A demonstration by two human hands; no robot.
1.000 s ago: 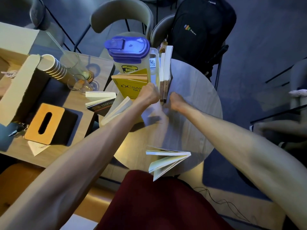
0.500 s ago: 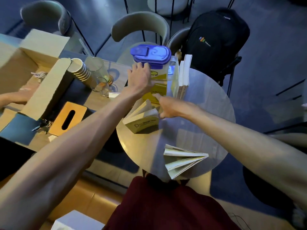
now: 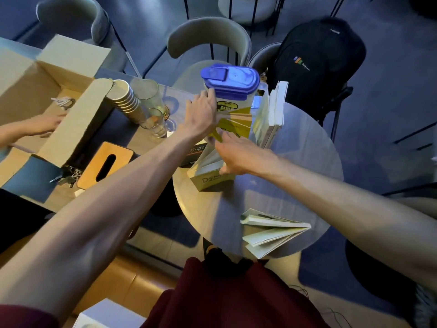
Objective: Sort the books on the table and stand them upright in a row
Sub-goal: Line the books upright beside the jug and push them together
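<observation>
On the round table (image 3: pixel 305 176) a yellow book (image 3: pixel 235 125) leans against a blue-lidded pitcher (image 3: pixel 230 87). My left hand (image 3: pixel 201 114) grips the yellow book's left edge beside the pitcher. My right hand (image 3: pixel 238 155) rests on an olive-covered book (image 3: pixel 210 171) that lies fanned open below the yellow one, fingers on its pages. Two pale books (image 3: pixel 275 112) stand upright to the right of the pitcher. Another pale book (image 3: pixel 272 233) lies splayed open near the table's front edge. A dark book (image 3: pixel 195 150) lies partly hidden under my left wrist.
A second table on the left holds an open cardboard box (image 3: pixel 59 110), stacked paper cups (image 3: pixel 124 100), glasses (image 3: pixel 151 114), a wooden tissue box (image 3: pixel 104 164) and keys (image 3: pixel 67 176). Another person's hand (image 3: pixel 45 124) reaches into the box. Chairs and a black backpack (image 3: pixel 316 65) stand behind.
My left hand has gone from the table's middle up to the yellow book by the pitcher. My right hand has left the upright books and come down on the olive book.
</observation>
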